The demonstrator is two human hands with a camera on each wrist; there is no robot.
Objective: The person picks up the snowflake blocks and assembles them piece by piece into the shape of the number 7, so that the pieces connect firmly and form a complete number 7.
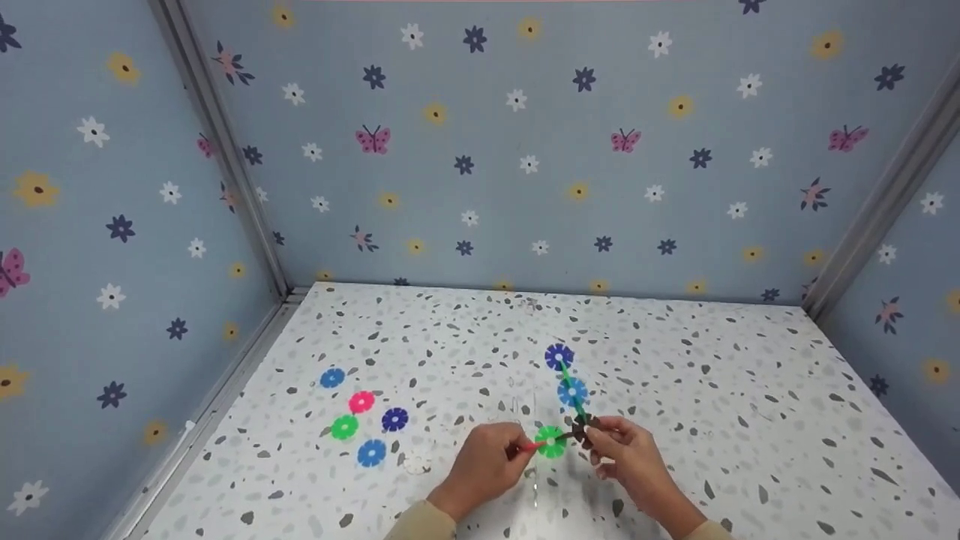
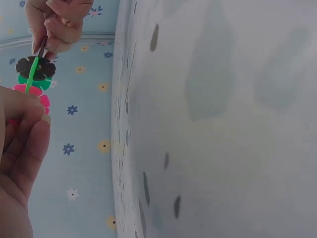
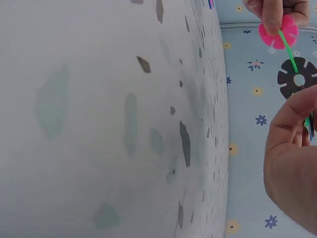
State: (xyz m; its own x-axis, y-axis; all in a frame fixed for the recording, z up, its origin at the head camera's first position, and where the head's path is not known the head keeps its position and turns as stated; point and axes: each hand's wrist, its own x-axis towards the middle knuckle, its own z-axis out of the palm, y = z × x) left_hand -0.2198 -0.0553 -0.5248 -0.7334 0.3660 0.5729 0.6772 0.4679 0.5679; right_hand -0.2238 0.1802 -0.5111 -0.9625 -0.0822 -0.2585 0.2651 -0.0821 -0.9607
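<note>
My left hand (image 1: 484, 459) pinches a pink notched disc (image 3: 270, 39), seen nearly edge-on in the head view. The pink disc joins a bright green disc (image 1: 551, 442) in the space between both hands. A dark disc (image 3: 292, 74) links onto the green one's other side. My right hand (image 1: 630, 454) grips the chain at a second dark disc (image 1: 582, 426), its fingers partly covering it. Beyond that hand the chain runs away through a green disc seen edge-on, a light blue disc (image 1: 572, 391) and another green edge to a dark blue disc (image 1: 559, 357).
Left of my hands on the speckled white tabletop (image 1: 675, 375) lie loose discs: blue (image 1: 332, 377), pink (image 1: 361, 401), green (image 1: 344, 427), dark blue (image 1: 394, 419), a second blue disc (image 1: 371, 453) and a white disc (image 1: 417, 464). Flower-patterned panels (image 1: 495, 135) enclose the back and sides.
</note>
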